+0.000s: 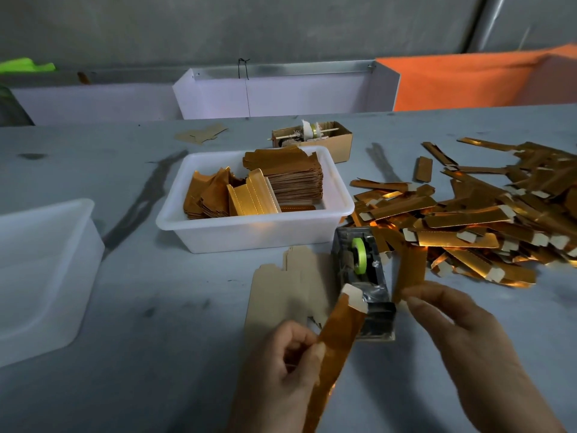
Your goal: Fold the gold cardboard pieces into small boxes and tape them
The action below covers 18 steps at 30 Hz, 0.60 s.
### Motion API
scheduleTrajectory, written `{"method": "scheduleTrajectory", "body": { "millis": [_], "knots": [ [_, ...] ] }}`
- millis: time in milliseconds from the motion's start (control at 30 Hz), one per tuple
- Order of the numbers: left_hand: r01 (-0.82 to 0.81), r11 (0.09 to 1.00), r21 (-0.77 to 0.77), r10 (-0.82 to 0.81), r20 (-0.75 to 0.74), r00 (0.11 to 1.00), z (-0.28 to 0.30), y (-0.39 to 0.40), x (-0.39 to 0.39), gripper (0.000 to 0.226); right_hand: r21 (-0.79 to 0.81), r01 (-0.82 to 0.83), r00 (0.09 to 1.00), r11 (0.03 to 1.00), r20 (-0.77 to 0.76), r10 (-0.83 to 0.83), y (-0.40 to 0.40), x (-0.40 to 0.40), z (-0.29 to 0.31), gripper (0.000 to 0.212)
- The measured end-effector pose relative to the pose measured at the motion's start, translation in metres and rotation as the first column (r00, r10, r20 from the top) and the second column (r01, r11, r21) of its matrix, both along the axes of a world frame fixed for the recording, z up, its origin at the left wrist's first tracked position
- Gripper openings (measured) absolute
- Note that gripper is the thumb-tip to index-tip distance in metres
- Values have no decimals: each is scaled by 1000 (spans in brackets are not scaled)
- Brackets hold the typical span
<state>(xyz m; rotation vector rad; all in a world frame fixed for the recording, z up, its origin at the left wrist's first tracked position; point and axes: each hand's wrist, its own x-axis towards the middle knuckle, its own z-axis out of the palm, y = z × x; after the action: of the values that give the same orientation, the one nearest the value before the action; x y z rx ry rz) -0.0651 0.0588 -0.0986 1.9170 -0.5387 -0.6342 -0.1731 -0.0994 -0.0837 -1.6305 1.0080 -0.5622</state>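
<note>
Left hand (290,354) pinches a folded gold strip (335,335) at lower centre; its long axis runs up-right, white tab touching or just over the tape dispenser (363,282). Right hand (462,326), lower right, pinches a second gold piece (410,270) by its near end; that piece runs up-frame, just right of the dispenser. Dispenser stands between the hands, its cutter end nearer the left strip. Likely next: tape. Flat brown blank (281,292) lies left of it. Bin (256,232) of blanks at centre; finished pile (484,220) at right; empty-looking tub (46,270) at left.
</note>
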Motion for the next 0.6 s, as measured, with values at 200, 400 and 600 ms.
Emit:
{"method": "scheduleTrajectory", "body": {
  "millis": [200,400,600],
  "knots": [
    [277,957,85,-284,461,840,-2,-14,-3,20,199,-100,992,975,-53,113,2,19,-9,16],
    [493,854,165,-502,511,698,-5,-15,7,18,278,-108,989,954,-67,131,-8,25,-8,15],
    [496,840,221,-521,586,621,2,-21,3,12,256,-60,996,965,-48,75,-5,32,-10,14]
  ]
}}
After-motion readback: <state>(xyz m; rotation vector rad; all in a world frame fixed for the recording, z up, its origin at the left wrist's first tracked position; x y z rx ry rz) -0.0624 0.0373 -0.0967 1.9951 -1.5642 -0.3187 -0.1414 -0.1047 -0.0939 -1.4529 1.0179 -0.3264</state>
